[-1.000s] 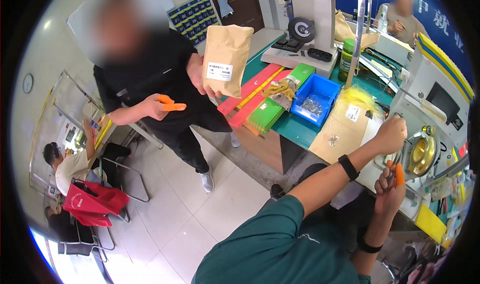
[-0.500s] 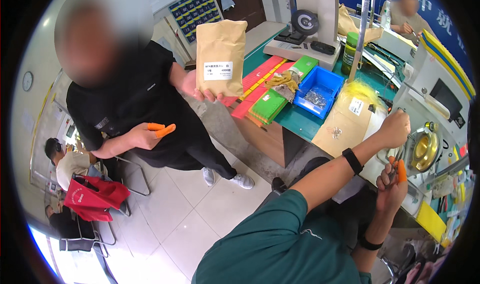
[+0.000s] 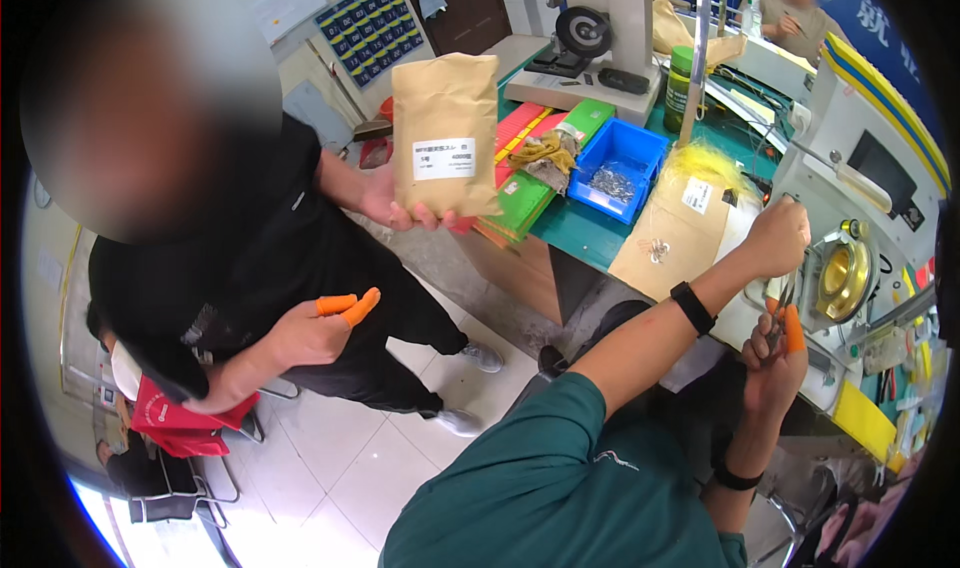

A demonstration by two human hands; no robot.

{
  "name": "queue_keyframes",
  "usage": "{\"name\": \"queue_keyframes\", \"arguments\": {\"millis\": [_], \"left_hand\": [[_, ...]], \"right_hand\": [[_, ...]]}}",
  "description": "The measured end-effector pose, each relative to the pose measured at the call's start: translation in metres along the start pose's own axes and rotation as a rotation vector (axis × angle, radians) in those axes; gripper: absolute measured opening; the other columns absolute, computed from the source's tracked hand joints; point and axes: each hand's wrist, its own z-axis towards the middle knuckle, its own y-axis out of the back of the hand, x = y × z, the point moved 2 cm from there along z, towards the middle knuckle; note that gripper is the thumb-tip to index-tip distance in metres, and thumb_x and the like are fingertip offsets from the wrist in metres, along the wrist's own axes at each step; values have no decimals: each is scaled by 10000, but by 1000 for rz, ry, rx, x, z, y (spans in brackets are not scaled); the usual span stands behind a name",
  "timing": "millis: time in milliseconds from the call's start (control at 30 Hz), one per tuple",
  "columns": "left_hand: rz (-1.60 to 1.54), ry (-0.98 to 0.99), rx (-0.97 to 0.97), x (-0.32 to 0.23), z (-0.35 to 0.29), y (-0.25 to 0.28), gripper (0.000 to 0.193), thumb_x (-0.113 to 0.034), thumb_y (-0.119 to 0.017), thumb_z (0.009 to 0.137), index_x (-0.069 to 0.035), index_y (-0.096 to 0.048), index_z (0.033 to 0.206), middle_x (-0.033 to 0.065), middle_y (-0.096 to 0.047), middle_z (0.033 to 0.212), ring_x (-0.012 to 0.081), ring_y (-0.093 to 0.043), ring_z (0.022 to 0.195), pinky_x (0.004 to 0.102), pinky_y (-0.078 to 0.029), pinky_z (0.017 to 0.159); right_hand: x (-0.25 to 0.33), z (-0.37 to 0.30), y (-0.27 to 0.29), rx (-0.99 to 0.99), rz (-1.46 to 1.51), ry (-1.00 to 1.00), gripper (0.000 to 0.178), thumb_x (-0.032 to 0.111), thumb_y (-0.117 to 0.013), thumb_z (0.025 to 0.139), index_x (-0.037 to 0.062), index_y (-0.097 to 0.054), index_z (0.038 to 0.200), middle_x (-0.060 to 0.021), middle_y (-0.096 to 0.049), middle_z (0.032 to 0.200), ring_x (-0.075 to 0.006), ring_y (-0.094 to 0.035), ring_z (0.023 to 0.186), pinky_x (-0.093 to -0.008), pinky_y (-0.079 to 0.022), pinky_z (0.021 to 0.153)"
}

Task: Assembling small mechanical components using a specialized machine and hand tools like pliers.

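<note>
My left hand (image 3: pixel 780 240), with a black band on its wrist, is closed over the bench beside a machine with a round brass part (image 3: pixel 843 279). What its fingers hold, if anything, is hidden. Just below it, my right hand (image 3: pixel 772 360) wears an orange finger cot and is closed around a thin metal tool (image 3: pixel 787 290), whose kind I cannot make out. Left of my hands lies a brown paper packet (image 3: pixel 655 233) with yellow fibres (image 3: pixel 707 165) at its top and several small metal pieces (image 3: pixel 656 252) on it. Beyond sits a blue tray (image 3: pixel 637 146) of small metal parts.
At left a person in black (image 3: pixel 270 238) holds up a labelled paper packet (image 3: pixel 446 108); orange finger cots cover two fingers of the other hand. Green and red strips (image 3: pixel 530 200), a stand with a black wheel (image 3: pixel 583 33) and a green-lidded jar (image 3: pixel 679 78) occupy the bench.
The person in black has come closer, and the held-up packet looks larger. The view has shifted slightly. My hands keep nearly the same pose.
</note>
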Motion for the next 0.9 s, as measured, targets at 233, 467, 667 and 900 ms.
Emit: {"name": "queue_keyframes", "arguments": {"millis": [233, 467, 667, 900], "left_hand": [[-34, 28, 10, 7, -1, 4, 65, -42, -612, 839, -51, -606, 775, 168, -636, 928, 372, -629, 920, 447, -506, 817], [-55, -18, -5, 8, 5, -8, 81, -65, -605, 843, -39, -612, 767, 178, -634, 896, 382, -621, 909, 466, -510, 803], [121, -467, 50, 16, 0, -6, 187, -147, -602, 931, 3, -714, 939, 201, -683, 969, 356, -638, 988, 464, -504, 930], [-313, 157, 274, -4, -6, 31, 88, -63, -612, 995, -23, -615, 916, 16, -578, 879, 105, -542, 794, 276, -482, 737]], "right_hand": [[-4, -5, -4, -1, -28, -10, 380, 297, -480, 1140, -36, -604, 1275, 5, -559, 849, -43, -417, 588, -210, -309, 494], [0, -2, 2, 25, -53, 29, 360, 302, -490, 1134, -13, -630, 1236, 22, -553, 836, -42, -422, 591, -211, -294, 482], [-15, -4, 14, -127, -77, 42, 299, 315, -516, 1118, 77, -694, 1148, 48, -540, 807, -61, -444, 596, -237, -368, 520], [-18, -7, -12, -103, -106, -40, 169, 168, -547, 1059, 77, -656, 1151, 17, -559, 809, -52, -400, 580, -227, -305, 502]]}}
